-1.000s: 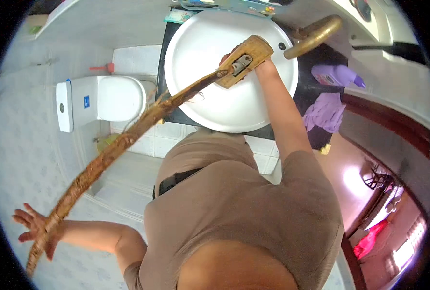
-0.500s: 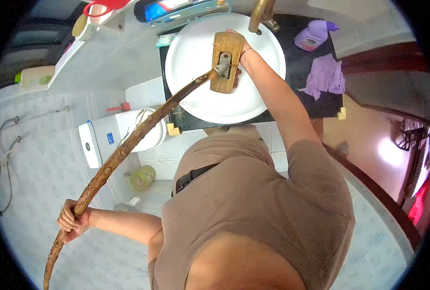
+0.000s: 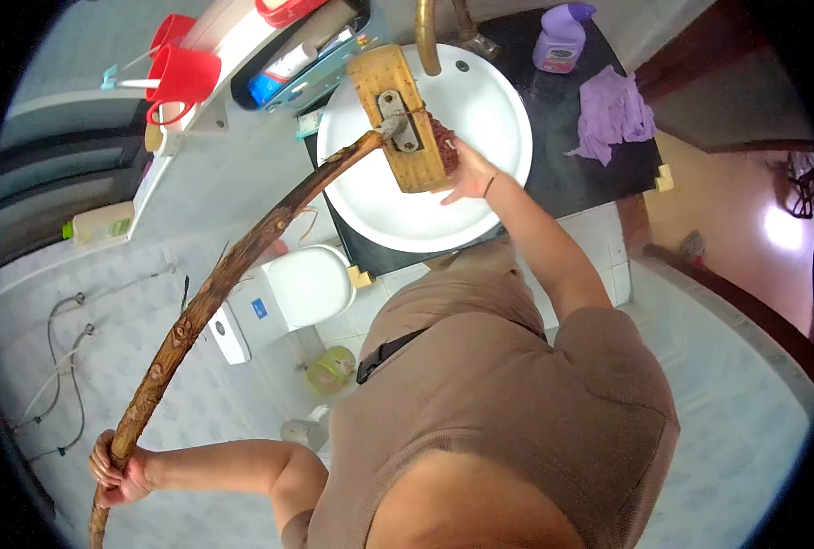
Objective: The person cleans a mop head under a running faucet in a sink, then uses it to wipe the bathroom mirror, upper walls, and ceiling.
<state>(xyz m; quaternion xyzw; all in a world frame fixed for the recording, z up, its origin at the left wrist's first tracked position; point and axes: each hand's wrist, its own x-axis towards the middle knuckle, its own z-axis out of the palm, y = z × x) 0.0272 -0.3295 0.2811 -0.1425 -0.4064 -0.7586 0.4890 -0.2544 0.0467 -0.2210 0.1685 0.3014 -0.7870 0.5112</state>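
Note:
A long, bark-covered wooden stick [image 3: 208, 295] runs diagonally from the lower left to the sink. My left hand [image 3: 122, 468] is wrapped round its lower part. A metal bracket [image 3: 398, 123] joins its upper end to a wooden brush head [image 3: 416, 163], which is tilted over the round white sink [image 3: 471, 220]. Dark reddish bristles [image 3: 444, 145] show on the right side of the head. My right hand [image 3: 469, 174] is beside them, thumb and fingers apart, with fingertips at the bristles.
A brass faucet [image 3: 428, 41] rises behind the sink. On the black counter [image 3: 535, 119] are a purple bottle [image 3: 561, 38] and a purple cloth [image 3: 613, 114]. A white toilet [image 3: 311, 285] and a green bin [image 3: 331, 369] stand below left. Red cups [image 3: 183, 78] are on the left shelf.
The brush head has moved left and tilted, showing more bristles. My right hand has shifted from its upper edge down to the bristle side. My left hand still grips the stick, slightly lower in view.

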